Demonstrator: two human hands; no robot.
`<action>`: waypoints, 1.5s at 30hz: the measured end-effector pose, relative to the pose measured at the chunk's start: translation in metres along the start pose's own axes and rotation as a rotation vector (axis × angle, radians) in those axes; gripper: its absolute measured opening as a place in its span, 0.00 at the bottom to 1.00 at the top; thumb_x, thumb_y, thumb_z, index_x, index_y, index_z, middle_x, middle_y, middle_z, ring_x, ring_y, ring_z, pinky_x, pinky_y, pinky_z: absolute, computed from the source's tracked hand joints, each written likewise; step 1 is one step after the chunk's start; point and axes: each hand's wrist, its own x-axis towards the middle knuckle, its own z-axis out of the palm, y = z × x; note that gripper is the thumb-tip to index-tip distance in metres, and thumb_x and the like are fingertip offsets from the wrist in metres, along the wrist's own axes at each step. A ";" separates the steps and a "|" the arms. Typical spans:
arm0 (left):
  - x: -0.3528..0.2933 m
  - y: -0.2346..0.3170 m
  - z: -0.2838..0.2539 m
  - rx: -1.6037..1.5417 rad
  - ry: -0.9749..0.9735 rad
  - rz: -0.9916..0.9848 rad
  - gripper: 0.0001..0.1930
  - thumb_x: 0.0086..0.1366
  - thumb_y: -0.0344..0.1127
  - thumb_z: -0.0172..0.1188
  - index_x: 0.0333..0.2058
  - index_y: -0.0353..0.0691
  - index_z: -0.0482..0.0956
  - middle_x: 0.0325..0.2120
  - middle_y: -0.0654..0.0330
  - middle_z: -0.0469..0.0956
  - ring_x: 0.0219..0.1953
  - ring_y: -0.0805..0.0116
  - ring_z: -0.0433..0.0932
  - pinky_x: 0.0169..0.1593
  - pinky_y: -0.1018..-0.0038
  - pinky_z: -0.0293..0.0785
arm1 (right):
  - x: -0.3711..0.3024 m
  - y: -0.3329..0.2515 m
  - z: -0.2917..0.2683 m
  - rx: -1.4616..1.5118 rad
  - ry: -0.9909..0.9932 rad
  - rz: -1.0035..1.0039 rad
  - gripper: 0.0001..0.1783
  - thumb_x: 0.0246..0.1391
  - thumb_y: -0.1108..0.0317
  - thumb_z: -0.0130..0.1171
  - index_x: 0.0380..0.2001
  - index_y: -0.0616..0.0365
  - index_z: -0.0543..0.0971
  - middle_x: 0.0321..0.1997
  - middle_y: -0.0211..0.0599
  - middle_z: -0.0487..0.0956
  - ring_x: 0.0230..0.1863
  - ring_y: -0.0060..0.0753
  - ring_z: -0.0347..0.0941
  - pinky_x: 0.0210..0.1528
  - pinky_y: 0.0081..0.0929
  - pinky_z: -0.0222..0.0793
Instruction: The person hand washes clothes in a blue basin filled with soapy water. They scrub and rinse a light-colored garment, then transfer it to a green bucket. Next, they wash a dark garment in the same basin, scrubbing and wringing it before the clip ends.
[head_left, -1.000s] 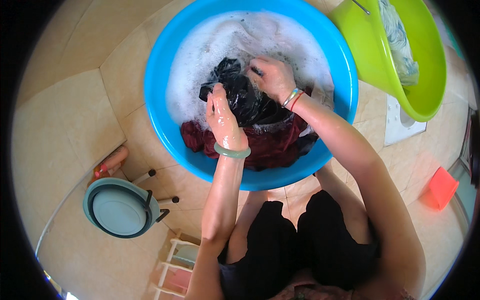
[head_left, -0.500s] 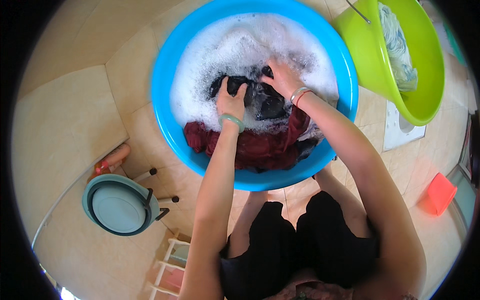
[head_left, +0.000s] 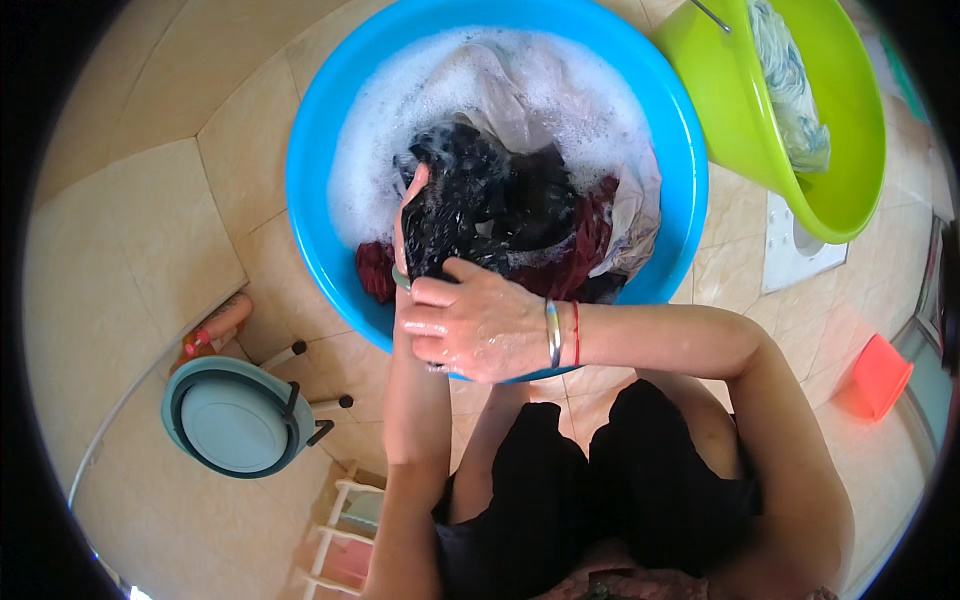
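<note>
A wet black garment [head_left: 465, 200] is bunched up above the suds in a large blue basin [head_left: 305, 230]. My left hand [head_left: 412, 190] is at its left edge; a strip of the hand shows, the other fingers are hidden behind the cloth. My right hand [head_left: 480, 320] crosses over my left wrist, its fingers curled round the garment's near end. A green bangle [head_left: 401, 279] on my left wrist is partly covered. Dark red cloth [head_left: 375, 270] and pale cloth [head_left: 490, 95] lie in the foamy water around the black garment.
A lime-green bucket [head_left: 845, 200] with pale patterned cloth [head_left: 790, 90] inside stands at the right. Below it is a white floor fixture [head_left: 785, 255]. A red plastic container [head_left: 878, 378] is farther right. At left are a grey-blue folding basin [head_left: 235, 425] and a white rack [head_left: 330, 535].
The black garment has been lifted and gathered out of the suds. My right hand has come nearer and leftward, over my left wrist. My left hand has gone behind the cloth.
</note>
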 end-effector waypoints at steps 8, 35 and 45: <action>-0.005 -0.010 -0.009 -0.022 -0.115 0.184 0.18 0.70 0.45 0.53 0.49 0.39 0.77 0.42 0.58 0.80 0.43 0.67 0.78 0.51 0.69 0.74 | 0.027 0.003 -0.002 -0.209 0.313 0.082 0.11 0.40 0.55 0.65 0.19 0.44 0.74 0.33 0.24 0.70 0.35 0.28 0.68 0.26 0.26 0.58; 0.041 -0.037 -0.048 1.298 0.467 0.931 0.37 0.61 0.43 0.68 0.63 0.32 0.63 0.54 0.45 0.74 0.53 0.58 0.75 0.59 0.69 0.68 | -0.069 0.154 -0.005 -0.390 0.088 0.637 0.21 0.53 0.56 0.64 0.50 0.41 0.77 0.53 0.35 0.70 0.54 0.47 0.67 0.54 0.41 0.68; 0.072 -0.029 -0.053 0.687 0.198 0.608 0.23 0.63 0.40 0.65 0.53 0.36 0.74 0.44 0.58 0.80 0.43 0.64 0.78 0.51 0.68 0.73 | -0.057 0.177 0.017 -0.127 0.242 0.919 0.16 0.50 0.70 0.62 0.44 0.52 0.80 0.42 0.47 0.76 0.46 0.58 0.70 0.51 0.45 0.69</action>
